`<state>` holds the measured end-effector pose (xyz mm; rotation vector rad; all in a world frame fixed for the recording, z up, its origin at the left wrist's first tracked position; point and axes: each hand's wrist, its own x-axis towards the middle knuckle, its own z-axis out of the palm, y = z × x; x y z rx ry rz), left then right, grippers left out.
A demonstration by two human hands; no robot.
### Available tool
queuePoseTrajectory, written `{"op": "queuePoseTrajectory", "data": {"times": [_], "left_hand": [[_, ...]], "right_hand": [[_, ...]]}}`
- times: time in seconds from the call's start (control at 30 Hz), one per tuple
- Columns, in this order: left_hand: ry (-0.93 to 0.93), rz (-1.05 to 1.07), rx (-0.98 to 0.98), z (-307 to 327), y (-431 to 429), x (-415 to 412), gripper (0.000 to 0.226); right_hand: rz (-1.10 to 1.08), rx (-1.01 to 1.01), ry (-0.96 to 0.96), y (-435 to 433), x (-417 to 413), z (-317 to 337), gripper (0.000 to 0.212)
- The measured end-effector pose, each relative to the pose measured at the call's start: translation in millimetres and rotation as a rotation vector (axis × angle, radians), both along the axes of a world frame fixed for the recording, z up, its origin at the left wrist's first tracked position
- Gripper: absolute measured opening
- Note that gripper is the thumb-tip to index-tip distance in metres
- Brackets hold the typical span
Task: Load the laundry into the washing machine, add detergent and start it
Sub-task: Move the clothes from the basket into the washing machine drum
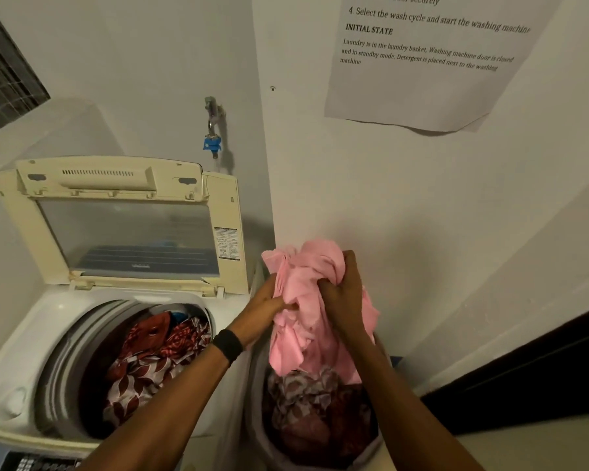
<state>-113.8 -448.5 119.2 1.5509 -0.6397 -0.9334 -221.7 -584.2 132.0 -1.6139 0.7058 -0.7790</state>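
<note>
A top-loading washing machine [31, 334] stands at the left with its lid [123, 232] raised. Red and white patterned clothes [143, 362] lie in its drum. To its right stands a laundry basket [257, 433] holding more patterned clothes [306, 413]. Above the basket I hold a bunched pink cloth [303, 334]. My left hand [269, 300] grips its left side. My right hand [342, 297] grips its top right. A dark band sits on my left wrist. No detergent is in view.
A tap with a blue fitting [212, 130] sticks out of the wall behind the machine. A printed instruction sheet [422, 62] hangs on the wall at upper right. The machine's control panel [31, 465] shows at the bottom left. A dark strip [524, 385] runs along the right.
</note>
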Motion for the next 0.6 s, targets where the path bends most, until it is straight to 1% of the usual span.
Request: {"op": "queuePoseTrajectory", "data": {"times": [0.03,0.07,0.1,0.13,0.17,0.2,0.23,0.27,0.3,0.33,0.37,0.4,0.47,0.5,0.53,0.57,0.6], "left_hand": [[0.025,-0.057,0.022,1.4,3.1,-1.3,0.070],[0.010,-0.124,0.044,4.7,4.2,-5.2,0.079],[-0.051,-0.175,0.060,6.7,3.2,-10.2,0.085],[-0.102,-0.187,0.047,6.3,0.4,-15.5,0.089],[-0.127,-0.160,0.026,4.3,-3.8,-19.7,0.090],[-0.112,-0.089,0.011,3.1,-7.5,-23.4,0.089],[-0.082,0.000,0.001,2.2,-10.8,-25.9,0.086],[-0.049,0.093,-0.011,2.7,-12.8,-27.9,0.079],[-0.030,0.183,0.004,1.6,-15.3,-26.7,0.070],[-0.009,0.270,0.036,3.0,-17.1,-25.6,0.059],[-0.004,0.341,0.061,2.8,-18.1,-22.6,0.049],[0.012,0.386,0.062,4.1,-19.0,-20.2,0.042],[0.017,0.445,0.041,8.4,-20.5,-15.2,0.038],[0.007,0.464,0.048,12.0,-20.9,-12.3,0.038],[0.000,0.473,0.047,15.7,-21.4,-10.4,0.041],[0.022,0.473,0.038,17.5,-22.4,-8.3,0.045],[0.063,0.474,0.024,19.6,-22.3,-6.5,0.051]], "right_hand": [[-0.024,0.032,0.001,-1.6,1.8,-3.6,0.032],[-0.042,0.067,0.008,-3.1,3.0,-3.6,0.026],[-0.047,0.114,0.005,-4.8,3.9,-2.3,0.015],[-0.037,0.168,-0.004,-3.9,6.5,3.9,0.009],[-0.007,0.233,0.009,-2.0,8.3,9.3,0.021],[0.056,0.303,0.054,0.9,10.1,15.0,0.032],[0.103,0.361,0.096,2.5,11.9,19.8,0.038],[0.123,0.382,0.121,3.2,13.2,25.2,0.038],[0.137,0.379,0.084,0.6,13.6,25.6,0.030],[0.161,0.330,0.043,-3.3,9.9,24.8,0.024],[0.203,0.241,0.022,-9.2,5.5,22.8,0.037],[0.234,0.118,0.043,-15.1,-2.8,24.4,0.056],[0.233,-0.161,0.066,-26.6,-20.8,14.9,0.079],[0.213,-0.256,0.087,-30.4,-31.0,4.4,0.092],[0.190,-0.270,0.137,-31.2,-40.7,-11.7,0.109],[0.173,-0.202,0.197,-26.9,-50.6,-31.1,0.127],[0.159,-0.090,0.284,-18.0,-58.8,-52.5,0.138]]}}
